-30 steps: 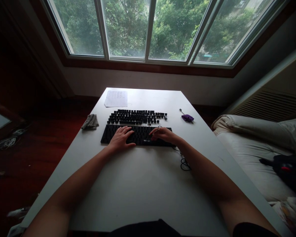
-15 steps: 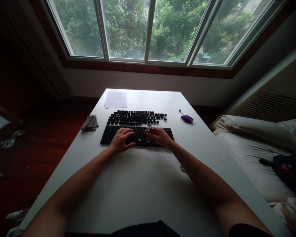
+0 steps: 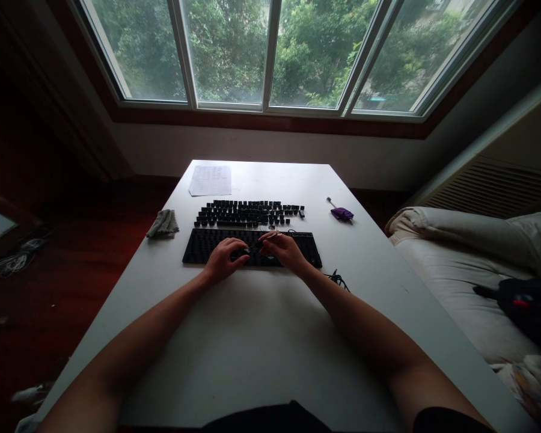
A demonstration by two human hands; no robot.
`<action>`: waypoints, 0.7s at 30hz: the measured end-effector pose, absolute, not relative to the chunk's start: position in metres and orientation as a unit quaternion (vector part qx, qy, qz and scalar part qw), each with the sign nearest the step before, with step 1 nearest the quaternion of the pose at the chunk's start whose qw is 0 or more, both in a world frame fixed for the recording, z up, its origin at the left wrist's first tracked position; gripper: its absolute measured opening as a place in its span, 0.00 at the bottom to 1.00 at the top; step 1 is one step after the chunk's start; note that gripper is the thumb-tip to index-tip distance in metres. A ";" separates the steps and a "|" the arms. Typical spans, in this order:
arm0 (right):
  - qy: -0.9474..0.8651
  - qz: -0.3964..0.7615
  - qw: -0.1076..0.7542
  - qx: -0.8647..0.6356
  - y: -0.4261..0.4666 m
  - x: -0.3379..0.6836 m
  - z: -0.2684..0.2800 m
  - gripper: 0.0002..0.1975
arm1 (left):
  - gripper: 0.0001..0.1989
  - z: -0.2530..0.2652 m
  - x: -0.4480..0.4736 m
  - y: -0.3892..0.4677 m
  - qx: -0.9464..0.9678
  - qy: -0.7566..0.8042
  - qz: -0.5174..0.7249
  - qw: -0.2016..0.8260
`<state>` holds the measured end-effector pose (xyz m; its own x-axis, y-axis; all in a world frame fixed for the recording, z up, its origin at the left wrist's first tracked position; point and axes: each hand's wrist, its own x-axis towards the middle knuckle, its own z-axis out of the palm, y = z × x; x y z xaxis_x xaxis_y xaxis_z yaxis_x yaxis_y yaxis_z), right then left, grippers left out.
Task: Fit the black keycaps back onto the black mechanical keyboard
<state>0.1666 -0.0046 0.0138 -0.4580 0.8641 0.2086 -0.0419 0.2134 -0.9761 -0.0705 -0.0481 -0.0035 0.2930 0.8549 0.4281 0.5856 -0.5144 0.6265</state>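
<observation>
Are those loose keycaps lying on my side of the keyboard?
No, the keycaps lie on the far side of the keyboard, toward the window.

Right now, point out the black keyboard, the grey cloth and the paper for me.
Black keyboard (image 3: 201, 245), head view: left part of its top.
Grey cloth (image 3: 163, 224), head view: middle of its top.
Paper (image 3: 210, 180), head view: middle of the sheet.
</observation>
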 end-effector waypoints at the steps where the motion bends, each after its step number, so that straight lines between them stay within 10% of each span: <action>1: -0.658 0.545 0.416 -0.313 -0.005 0.167 0.013 0.21 | 0.12 -0.004 -0.070 -0.048 0.784 0.461 0.376 0.179; 21: -0.696 0.575 0.350 -0.249 -0.006 0.171 0.007 0.19 | 0.12 -0.004 -0.074 -0.048 0.799 0.451 0.336 0.212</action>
<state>0.1712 -0.0061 0.0067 -0.6310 0.7495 0.2001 -0.0553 0.2139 -0.9753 -0.0741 -0.0484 -0.0042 0.3665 0.8638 0.3456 0.5790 -0.5025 0.6420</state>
